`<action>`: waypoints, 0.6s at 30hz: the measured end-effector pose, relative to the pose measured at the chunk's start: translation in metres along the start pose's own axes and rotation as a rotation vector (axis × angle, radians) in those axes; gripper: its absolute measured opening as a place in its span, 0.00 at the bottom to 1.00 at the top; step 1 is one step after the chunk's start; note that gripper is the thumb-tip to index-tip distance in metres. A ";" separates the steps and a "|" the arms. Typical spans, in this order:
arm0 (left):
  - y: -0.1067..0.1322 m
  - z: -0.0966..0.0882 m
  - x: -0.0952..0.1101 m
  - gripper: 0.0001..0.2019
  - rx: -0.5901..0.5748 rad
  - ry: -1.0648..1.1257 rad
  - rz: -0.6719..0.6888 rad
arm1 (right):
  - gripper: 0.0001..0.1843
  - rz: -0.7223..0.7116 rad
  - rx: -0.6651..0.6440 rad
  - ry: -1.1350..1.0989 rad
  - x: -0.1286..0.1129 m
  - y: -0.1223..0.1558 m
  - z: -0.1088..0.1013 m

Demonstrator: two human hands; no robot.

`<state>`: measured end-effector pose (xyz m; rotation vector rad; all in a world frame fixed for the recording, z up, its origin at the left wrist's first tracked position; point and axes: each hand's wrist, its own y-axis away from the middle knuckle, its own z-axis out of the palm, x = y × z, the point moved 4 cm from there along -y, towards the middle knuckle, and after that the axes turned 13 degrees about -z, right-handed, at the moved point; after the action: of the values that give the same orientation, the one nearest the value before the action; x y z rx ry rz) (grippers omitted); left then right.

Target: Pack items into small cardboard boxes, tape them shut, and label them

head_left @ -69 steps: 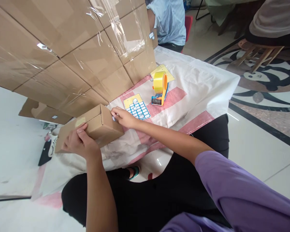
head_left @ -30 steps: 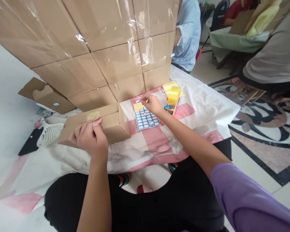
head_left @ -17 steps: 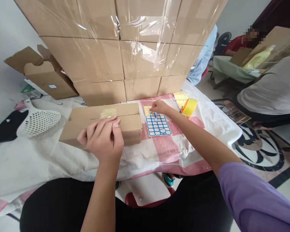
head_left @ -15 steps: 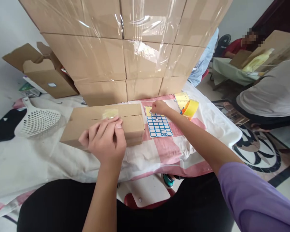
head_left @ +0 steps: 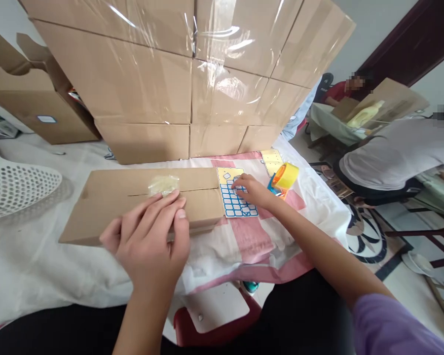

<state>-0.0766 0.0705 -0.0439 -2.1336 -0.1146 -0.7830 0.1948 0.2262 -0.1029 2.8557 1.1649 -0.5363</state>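
Observation:
A flat brown cardboard box lies on the cloth-covered table, with a scrap of clear tape over its top seam. My left hand rests on its near edge, fingers flat on the lid. My right hand reaches over a sheet of blue-bordered labels beside the box, fingertips curled and pressed on the sheet. A yellow tape roll in an orange and blue dispenser stands just right of that hand.
A wall of plastic-wrapped cartons rises behind the box. An open carton and a white perforated scoop sit at the left. A second yellow sheet lies by the cartons. Other people sit at the right.
My right hand left the box's end, went to the top of the label sheet, then slid down onto its rows. My left hand stayed on the box. The camera turned upright.

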 end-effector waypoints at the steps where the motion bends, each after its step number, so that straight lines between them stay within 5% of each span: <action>1: 0.000 -0.001 0.000 0.11 -0.010 -0.002 0.016 | 0.10 -0.008 0.021 -0.016 -0.001 0.003 0.002; 7: 0.001 -0.002 0.001 0.12 -0.004 -0.017 -0.005 | 0.05 -0.005 0.194 -0.146 -0.002 0.006 -0.002; 13: 0.003 0.007 -0.004 0.10 0.147 -0.039 -0.002 | 0.05 0.086 0.219 -0.268 0.010 0.021 0.000; 16: 0.006 0.008 -0.008 0.10 0.185 -0.052 -0.023 | 0.03 -0.004 0.331 -0.320 -0.003 0.021 -0.005; 18: 0.009 0.010 -0.012 0.11 0.106 -0.023 -0.093 | 0.03 -0.033 0.413 -0.431 -0.018 0.019 -0.005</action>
<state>-0.0786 0.0746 -0.0613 -2.0490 -0.2638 -0.7885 0.1971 0.2010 -0.0942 2.7975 1.1269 -1.4590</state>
